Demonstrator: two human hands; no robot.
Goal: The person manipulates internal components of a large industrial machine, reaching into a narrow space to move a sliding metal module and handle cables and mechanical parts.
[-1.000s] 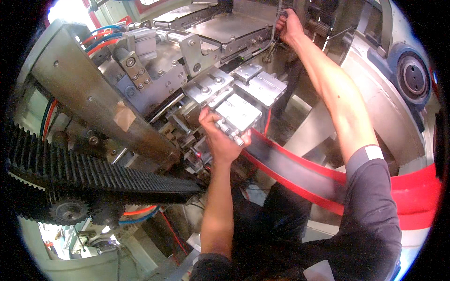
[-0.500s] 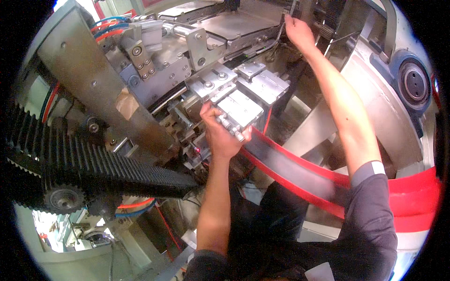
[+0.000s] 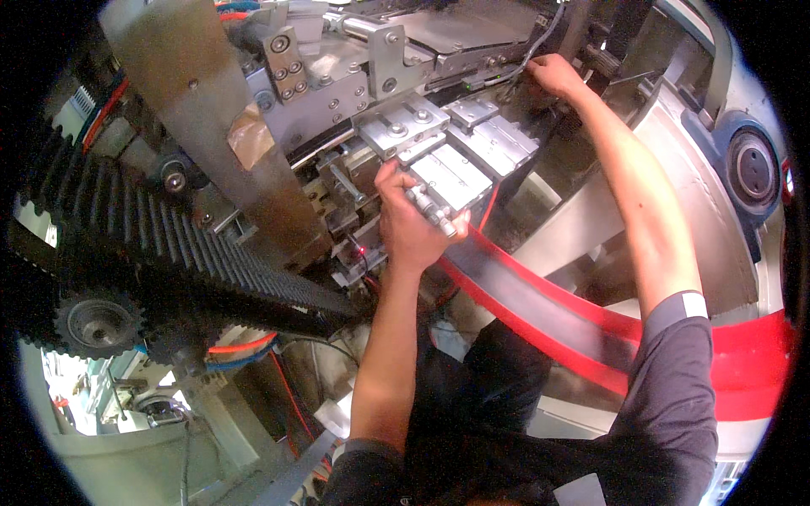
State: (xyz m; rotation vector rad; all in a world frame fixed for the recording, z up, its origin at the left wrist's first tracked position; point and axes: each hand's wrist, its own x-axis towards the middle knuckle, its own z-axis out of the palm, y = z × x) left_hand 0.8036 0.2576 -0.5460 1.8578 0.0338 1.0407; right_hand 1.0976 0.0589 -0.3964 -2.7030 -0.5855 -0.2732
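Note:
My left hand [image 3: 409, 228] is wrapped round the near end of a silver metal block [image 3: 454, 174], thumb on its right side and fingers on its left. Small cylindrical fittings [image 3: 432, 209] stick out of the block between thumb and fingers. A second silver block [image 3: 498, 145] sits beside it, and a bolted metal plate [image 3: 400, 126] adjoins both at the left. Farther off, my right hand [image 3: 554, 76] is closed, its fingertips on a thin grey cable [image 3: 545, 35] along the machine's edge; part of the grip is hidden.
A black toothed belt [image 3: 211, 253] and a sprocket [image 3: 99, 325] fill the left side. A red-edged curved band [image 3: 540, 308] passes under my right arm. At the right stands a blue-rimmed round housing [image 3: 751, 164]. Red and blue hoses [image 3: 240, 350] hang lower left.
My right hand has come down along the machine's edge, nearer to the blocks. The left hand keeps its hold on the block. The whole view has shifted slightly.

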